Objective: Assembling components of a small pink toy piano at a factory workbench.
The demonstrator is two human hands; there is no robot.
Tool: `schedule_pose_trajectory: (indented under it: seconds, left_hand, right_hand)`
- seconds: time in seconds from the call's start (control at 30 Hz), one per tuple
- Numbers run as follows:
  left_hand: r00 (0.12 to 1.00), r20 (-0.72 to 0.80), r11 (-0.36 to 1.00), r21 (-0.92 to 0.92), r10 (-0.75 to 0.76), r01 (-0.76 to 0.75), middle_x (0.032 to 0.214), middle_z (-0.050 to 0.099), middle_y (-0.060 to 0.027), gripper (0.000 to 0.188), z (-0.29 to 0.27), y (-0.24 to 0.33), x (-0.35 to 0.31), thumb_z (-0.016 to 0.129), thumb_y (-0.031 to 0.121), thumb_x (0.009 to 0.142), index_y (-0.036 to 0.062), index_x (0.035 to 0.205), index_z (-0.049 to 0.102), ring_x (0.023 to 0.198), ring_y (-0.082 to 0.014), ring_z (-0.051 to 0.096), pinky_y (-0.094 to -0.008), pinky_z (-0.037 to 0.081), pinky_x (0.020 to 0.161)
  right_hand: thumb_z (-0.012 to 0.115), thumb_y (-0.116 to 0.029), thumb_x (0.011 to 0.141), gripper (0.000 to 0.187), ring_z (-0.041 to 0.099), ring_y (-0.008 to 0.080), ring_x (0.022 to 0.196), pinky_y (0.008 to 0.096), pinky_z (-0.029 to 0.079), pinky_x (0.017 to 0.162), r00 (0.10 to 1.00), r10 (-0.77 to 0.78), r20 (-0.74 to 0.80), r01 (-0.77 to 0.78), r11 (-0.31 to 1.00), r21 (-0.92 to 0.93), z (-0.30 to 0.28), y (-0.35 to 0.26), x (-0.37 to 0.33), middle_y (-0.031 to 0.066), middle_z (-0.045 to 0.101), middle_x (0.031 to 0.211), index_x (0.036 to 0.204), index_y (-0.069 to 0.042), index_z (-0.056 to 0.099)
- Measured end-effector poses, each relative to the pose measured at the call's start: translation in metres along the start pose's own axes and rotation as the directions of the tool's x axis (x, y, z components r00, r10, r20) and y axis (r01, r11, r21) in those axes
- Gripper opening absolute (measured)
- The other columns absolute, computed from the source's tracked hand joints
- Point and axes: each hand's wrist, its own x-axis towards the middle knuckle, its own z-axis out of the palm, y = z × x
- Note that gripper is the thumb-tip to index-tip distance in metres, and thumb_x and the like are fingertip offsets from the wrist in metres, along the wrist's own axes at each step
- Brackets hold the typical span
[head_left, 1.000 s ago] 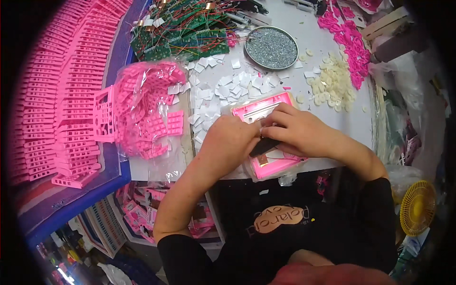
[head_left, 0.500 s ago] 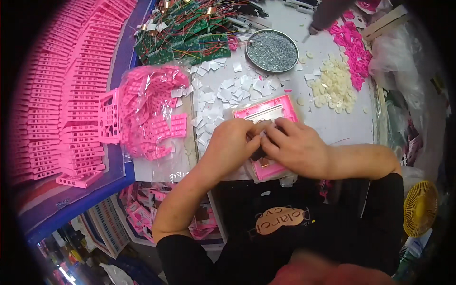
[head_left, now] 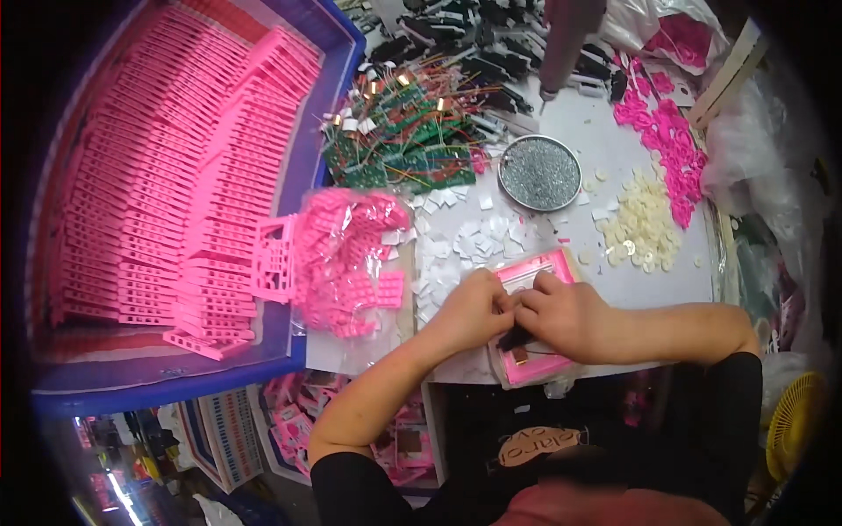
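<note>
A pink plastic casing (head_left: 548,366) lies on the worktable near its front edge, with a pale strip across its far part and a small copper-coloured piece near its close end. My left hand (head_left: 476,313) and my right hand (head_left: 568,321) meet over the casing. Their fingers are pinched together and touching; whatever is between the fingertips is hidden. Beneath the fingers shows a black part (head_left: 516,337) inside the casing.
Beyond the casing are scattered white paper squares (head_left: 478,241) and a round tin of small metal screws (head_left: 540,174). Pale discs (head_left: 645,223) and pink pieces (head_left: 671,145) lie right. Left are bagged pink keypads (head_left: 346,254), green circuit boards (head_left: 408,158) and a blue-edged crate (head_left: 175,381). A dark screwdriver (head_left: 566,44) hangs above.
The view has shifted, so the table and crate appear lower and farther right. Both hands stay pinched over the casing; the small whitish bit seen at the fingertips is now out of sight.
</note>
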Motion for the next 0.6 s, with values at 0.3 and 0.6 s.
schedule_pose_trajectory:
  seconds: [0.3, 0.6]
  left_hand:
    - [0.993, -0.092, 0.982, 0.180, 0.078, -0.060, 0.092, 0.058, -0.0143, 0.018, 0.003, 0.008, 0.001, 0.074, 0.017, 0.081, 0.0021, 0.084, 0.065, 0.080, -0.0284, 0.061, -0.0376, 0.050, 0.072]
    - [0.840, -0.443, 0.858, 0.512, 0.312, -0.048, 0.086, 0.069, -0.0104, 0.016, -0.038, 0.015, 0.135, 0.070, 0.024, 0.084, 0.0083, 0.087, 0.074, 0.083, -0.0324, 0.068, -0.0442, 0.053, 0.075]
  right_hand:
    - [0.072, -0.028, 0.076, 0.042, 0.057, 0.0248, 0.095, 0.0313, 0.052, 0.068, 0.998, 0.033, 0.045, -0.032, 0.999, -0.033, 0.001, -0.004, -0.001, 0.0088, 0.062, 0.099, 0.105, 0.001, 0.062]
    - [0.076, -0.005, 0.077, 0.048, 0.060, 0.0371, 0.115, 0.0471, 0.051, 0.097, 0.678, -0.028, -0.734, 0.023, 1.000, -0.017, -0.090, 0.039, -0.010, 0.0150, 0.063, 0.122, 0.122, -0.005, 0.058]
